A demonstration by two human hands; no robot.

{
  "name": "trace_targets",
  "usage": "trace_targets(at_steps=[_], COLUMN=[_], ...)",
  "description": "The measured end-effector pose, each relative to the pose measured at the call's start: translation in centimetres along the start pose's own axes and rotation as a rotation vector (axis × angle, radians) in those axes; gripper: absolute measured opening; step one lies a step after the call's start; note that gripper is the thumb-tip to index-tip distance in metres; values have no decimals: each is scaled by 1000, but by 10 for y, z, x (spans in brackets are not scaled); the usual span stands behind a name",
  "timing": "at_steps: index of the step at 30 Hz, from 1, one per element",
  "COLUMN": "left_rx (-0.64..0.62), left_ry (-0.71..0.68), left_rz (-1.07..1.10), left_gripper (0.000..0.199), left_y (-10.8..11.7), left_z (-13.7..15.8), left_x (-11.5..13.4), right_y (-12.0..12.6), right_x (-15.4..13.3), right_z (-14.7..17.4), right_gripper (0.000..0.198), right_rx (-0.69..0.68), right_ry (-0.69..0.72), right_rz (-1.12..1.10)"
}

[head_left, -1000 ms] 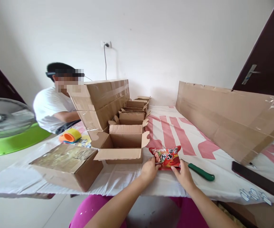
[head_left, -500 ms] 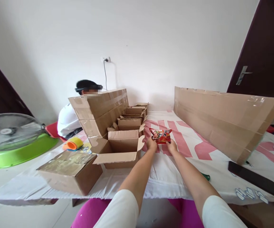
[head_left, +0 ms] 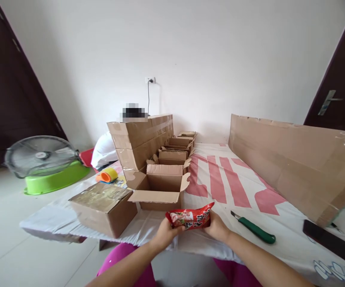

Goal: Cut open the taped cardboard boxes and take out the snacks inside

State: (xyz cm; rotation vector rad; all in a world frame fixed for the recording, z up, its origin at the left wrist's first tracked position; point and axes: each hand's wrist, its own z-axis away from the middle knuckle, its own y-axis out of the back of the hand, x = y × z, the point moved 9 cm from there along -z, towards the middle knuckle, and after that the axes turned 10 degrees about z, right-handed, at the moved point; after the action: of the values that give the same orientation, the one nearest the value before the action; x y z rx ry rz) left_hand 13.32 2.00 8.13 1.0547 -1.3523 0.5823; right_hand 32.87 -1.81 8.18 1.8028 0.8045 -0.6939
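A red printed snack packet [head_left: 190,217] is held at its two ends, just above the near edge of the table. My left hand [head_left: 166,232] grips its left end, and my right hand [head_left: 217,227] closes on its right end. Just behind the packet stands an open cardboard box [head_left: 162,197] with its flaps folded out; its inside shows no contents from here. To the right of my right hand lies a green utility knife [head_left: 256,229], its blade end pointing away to the left.
More open boxes [head_left: 174,156] run back in a row beside a stacked carton wall [head_left: 142,135]. A closed box [head_left: 103,209] sits front left, near a roll of yellow tape [head_left: 110,174]. On the right are a cardboard panel [head_left: 288,159] and a phone [head_left: 334,241]. Someone [head_left: 105,149] sits behind the cartons.
Both hands have drawn the packet back toward me, from the striped cloth to the near table edge, and it has tilted. The view has shifted, uncovering the utility knife.
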Motion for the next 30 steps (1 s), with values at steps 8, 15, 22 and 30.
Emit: trace_targets(at_steps=[8, 15, 22, 30], left_rx=[437, 836, 718, 598], left_ry=[177, 39, 115, 43], left_rz=[26, -431, -552, -388], left_gripper=[56, 71, 39, 44], left_y=[152, 183, 167, 164], left_z=[28, 60, 60, 50], left_x=[-40, -33, -25, -36], right_y=[-80, -73, -72, -65], right_x=[-19, -8, -13, -21], right_z=[-35, -28, -26, -24], right_gripper=[28, 4, 6, 7], right_rx=[-196, -180, -191, -201], right_ry=[58, 38, 46, 38], right_rz=[-57, 5, 73, 97])
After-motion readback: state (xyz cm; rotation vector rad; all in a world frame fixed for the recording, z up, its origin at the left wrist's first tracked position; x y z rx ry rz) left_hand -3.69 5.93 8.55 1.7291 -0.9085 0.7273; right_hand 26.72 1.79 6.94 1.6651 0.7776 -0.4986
